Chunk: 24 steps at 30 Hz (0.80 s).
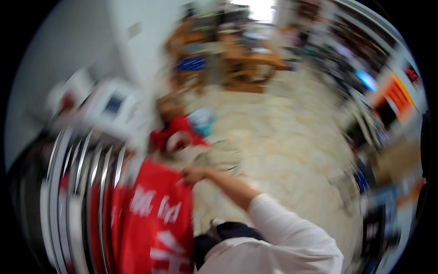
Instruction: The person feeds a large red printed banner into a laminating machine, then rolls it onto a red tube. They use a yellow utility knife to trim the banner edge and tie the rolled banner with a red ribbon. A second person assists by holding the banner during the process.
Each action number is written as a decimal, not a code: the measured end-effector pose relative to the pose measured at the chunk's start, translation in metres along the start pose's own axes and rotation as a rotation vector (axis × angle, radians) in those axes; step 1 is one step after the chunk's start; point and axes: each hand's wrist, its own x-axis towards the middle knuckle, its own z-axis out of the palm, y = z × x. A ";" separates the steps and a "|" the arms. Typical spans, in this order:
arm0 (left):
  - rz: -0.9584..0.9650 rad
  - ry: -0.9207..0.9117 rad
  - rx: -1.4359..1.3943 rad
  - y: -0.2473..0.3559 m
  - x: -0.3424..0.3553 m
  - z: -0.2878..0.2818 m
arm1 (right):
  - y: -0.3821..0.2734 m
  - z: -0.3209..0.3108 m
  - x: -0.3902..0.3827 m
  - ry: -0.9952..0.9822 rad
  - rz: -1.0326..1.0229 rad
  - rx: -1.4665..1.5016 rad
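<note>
My right hand [194,175], at the end of a white-sleeved arm, is closed on the upper right corner of a red bag [157,208]. White lettering is printed across the bag, which hangs with its broad side towards me. Its left part lies against a row of upright, silver-edged panels [75,196]; blur hides whether they touch. The bag's lower end runs out of the picture. My left hand does not show.
A white box [112,107] stands beyond the panels. Red cloth [180,130] and a blue-white bundle [200,121] lie ahead on the pale tiled floor [278,137]. Wooden furniture [248,64] stands farther back. Cardboard [397,157] and other clutter line the right side.
</note>
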 end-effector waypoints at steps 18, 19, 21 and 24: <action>-0.397 0.428 0.078 -0.163 -0.361 0.025 | 0.121 0.015 0.000 -0.062 0.037 0.065; -0.309 0.234 0.296 -0.164 -0.363 0.027 | 0.125 0.010 -0.010 -0.069 0.088 0.134; -0.310 0.243 0.806 -0.182 -0.368 0.046 | 0.114 0.011 -0.025 -0.135 0.089 0.079; -0.283 0.339 0.963 -0.204 -0.365 0.054 | 0.084 0.019 -0.053 -0.262 -0.162 -0.373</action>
